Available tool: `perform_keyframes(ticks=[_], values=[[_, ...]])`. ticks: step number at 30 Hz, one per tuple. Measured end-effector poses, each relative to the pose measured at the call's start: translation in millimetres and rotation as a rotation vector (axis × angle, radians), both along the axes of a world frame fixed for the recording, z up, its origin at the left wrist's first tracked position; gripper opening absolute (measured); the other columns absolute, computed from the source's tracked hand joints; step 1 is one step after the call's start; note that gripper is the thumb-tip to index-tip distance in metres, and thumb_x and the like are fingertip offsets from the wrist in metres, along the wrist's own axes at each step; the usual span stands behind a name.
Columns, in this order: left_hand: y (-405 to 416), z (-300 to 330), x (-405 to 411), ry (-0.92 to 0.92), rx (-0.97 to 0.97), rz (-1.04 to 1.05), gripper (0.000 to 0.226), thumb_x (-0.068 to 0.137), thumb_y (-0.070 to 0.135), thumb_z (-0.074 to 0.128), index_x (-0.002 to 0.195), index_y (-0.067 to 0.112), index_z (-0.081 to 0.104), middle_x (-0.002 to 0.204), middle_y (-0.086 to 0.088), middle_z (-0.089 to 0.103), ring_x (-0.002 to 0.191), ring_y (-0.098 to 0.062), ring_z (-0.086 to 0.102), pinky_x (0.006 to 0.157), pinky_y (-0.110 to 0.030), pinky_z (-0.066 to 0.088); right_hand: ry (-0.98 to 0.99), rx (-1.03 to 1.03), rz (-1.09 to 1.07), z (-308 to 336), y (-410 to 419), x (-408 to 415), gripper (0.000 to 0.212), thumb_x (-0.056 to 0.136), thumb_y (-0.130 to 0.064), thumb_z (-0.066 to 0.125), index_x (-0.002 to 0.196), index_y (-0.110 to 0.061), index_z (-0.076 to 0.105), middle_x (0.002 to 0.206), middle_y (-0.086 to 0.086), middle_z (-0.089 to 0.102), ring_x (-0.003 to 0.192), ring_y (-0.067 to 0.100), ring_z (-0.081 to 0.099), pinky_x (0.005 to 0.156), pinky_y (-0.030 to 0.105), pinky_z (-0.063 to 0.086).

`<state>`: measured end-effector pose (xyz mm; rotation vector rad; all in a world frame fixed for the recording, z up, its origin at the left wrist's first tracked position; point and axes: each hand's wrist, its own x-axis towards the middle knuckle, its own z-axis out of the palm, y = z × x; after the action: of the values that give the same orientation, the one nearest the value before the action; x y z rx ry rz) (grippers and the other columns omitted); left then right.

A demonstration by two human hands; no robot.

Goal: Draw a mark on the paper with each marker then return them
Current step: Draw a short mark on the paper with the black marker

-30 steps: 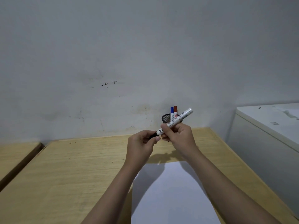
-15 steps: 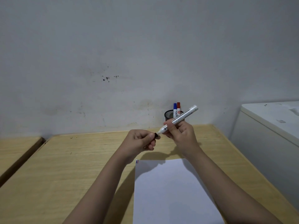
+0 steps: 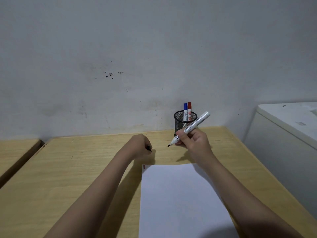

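Observation:
My right hand [image 3: 193, 143] grips an uncapped black marker [image 3: 192, 127], its dark tip pointing down-left above the table beyond the paper's far edge. My left hand [image 3: 140, 146] is closed around the marker's black cap [image 3: 148, 148], resting low on the table left of the marker tip. A white sheet of paper [image 3: 180, 200] lies in front of me, with small blue and red marks [image 3: 144, 166] at its far left corner. A black mesh pen cup [image 3: 181, 123] stands at the back by the wall, holding a blue marker [image 3: 185, 111] and a red marker [image 3: 189, 110].
The wooden table [image 3: 68, 177] ends at the grey wall behind. A second wooden surface [image 3: 15, 152] sits to the left across a gap. A white cabinet or appliance [image 3: 288, 134] stands close to the table's right edge.
The cap has come off the black marker. My left hand carried it down and left to the table, and my right hand lowered the marker slightly to the right.

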<state>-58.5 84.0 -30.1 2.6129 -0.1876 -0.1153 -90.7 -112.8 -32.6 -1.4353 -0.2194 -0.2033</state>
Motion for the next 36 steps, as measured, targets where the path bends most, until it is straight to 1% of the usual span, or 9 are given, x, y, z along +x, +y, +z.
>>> perform_keyframes(ticks=[3, 9, 14, 17, 21, 25, 29, 33, 36], values=[[-2, -7, 7, 0.035, 0.113, -0.047, 0.024, 0.081, 0.004, 0.055, 0.097, 0.006, 0.072, 0.104, -0.009, 0.072, 0.096, -0.024, 0.064, 0.072, -0.027, 0.048, 0.000, -0.041, 0.009, -3, 1, -2, 0.013, 0.086, -0.010, 0.063, 0.074, -0.012, 0.066, 0.063, -0.003, 0.071, 0.064, 0.011, 0.067, 0.069, 0.028, 0.060], [-3, -14, 15, 0.062, 0.187, -0.059, 0.022, 0.079, 0.004, 0.057, 0.094, 0.007, 0.073, 0.101, -0.009, 0.072, 0.089, -0.022, 0.063, 0.073, -0.029, 0.051, 0.035, -0.056, -0.009, -8, 5, -5, 0.011, 0.085, -0.013, 0.065, 0.075, -0.010, 0.066, 0.061, -0.004, 0.071, 0.061, 0.010, 0.065, 0.065, 0.027, 0.060], [5, -16, 14, 0.082, 0.070, 0.013, 0.038, 0.077, 0.014, 0.066, 0.114, 0.015, 0.057, 0.107, -0.003, 0.064, 0.089, -0.019, 0.058, 0.069, -0.026, 0.045, 0.051, -0.004, -0.015, -10, 12, -9, 0.010, 0.083, -0.014, 0.069, 0.079, -0.006, 0.066, 0.065, 0.001, 0.070, 0.058, 0.014, 0.064, 0.061, 0.027, 0.059], [19, -16, 2, 0.078, -0.071, 0.056, 0.030, 0.077, 0.016, 0.064, 0.106, 0.018, 0.056, 0.093, 0.003, 0.066, 0.083, -0.017, 0.060, 0.059, -0.023, 0.044, 0.047, 0.010, -0.012, -13, 19, -10, 0.009, 0.082, -0.007, 0.069, 0.076, -0.003, 0.063, 0.062, 0.002, 0.070, 0.058, 0.016, 0.066, 0.060, 0.028, 0.058], [33, -16, -32, -0.036, -0.235, 0.067, 0.013, 0.077, 0.023, 0.067, 0.088, 0.020, 0.063, 0.085, 0.005, 0.068, 0.071, -0.010, 0.062, 0.063, -0.021, 0.046, 0.105, -0.014, -0.006, -19, 31, -10, 0.018, 0.079, -0.001, 0.069, 0.068, -0.010, 0.059, 0.059, 0.001, 0.069, 0.058, 0.018, 0.066, 0.061, 0.031, 0.057], [41, -24, -59, -0.014, -0.230, 0.002, 0.022, 0.067, 0.029, 0.080, 0.086, 0.024, 0.069, 0.085, 0.006, 0.069, 0.075, -0.007, 0.064, 0.064, -0.016, 0.049, 0.231, -0.033, 0.019, -23, 49, -11, 0.021, 0.078, -0.004, 0.069, 0.063, -0.015, 0.058, 0.058, 0.005, 0.068, 0.055, 0.017, 0.065, 0.061, 0.036, 0.051], [43, -37, -66, -0.044, -0.136, -0.008, 0.027, 0.066, 0.034, 0.080, 0.091, 0.029, 0.071, 0.093, 0.004, 0.060, 0.081, -0.004, 0.059, 0.066, -0.013, 0.042, 0.337, -0.031, 0.028, -29, 61, -11, 0.015, 0.077, -0.004, 0.068, 0.068, -0.010, 0.058, 0.062, 0.009, 0.068, 0.053, 0.016, 0.063, 0.057, 0.033, 0.053], [45, -40, -67, -0.044, -0.139, -0.002, 0.023, 0.062, 0.042, 0.079, 0.078, 0.046, 0.064, 0.092, 0.006, 0.055, 0.081, -0.004, 0.058, 0.078, -0.028, 0.048, 0.379, -0.051, -0.019, -40, 69, -13, 0.019, 0.079, -0.008, 0.070, 0.069, -0.006, 0.054, 0.063, 0.013, 0.066, 0.049, 0.017, 0.064, 0.056, 0.034, 0.056], [45, -39, -69, -0.047, -0.104, 0.017, 0.024, 0.061, 0.047, 0.078, 0.074, 0.052, 0.059, 0.088, 0.012, 0.052, 0.081, -0.001, 0.054, 0.087, -0.038, 0.046, 0.350, -0.078, -0.057, -46, 73, -14, 0.020, 0.080, -0.007, 0.069, 0.069, -0.005, 0.053, 0.064, 0.018, 0.066, 0.048, 0.019, 0.063, 0.058, 0.038, 0.056]])
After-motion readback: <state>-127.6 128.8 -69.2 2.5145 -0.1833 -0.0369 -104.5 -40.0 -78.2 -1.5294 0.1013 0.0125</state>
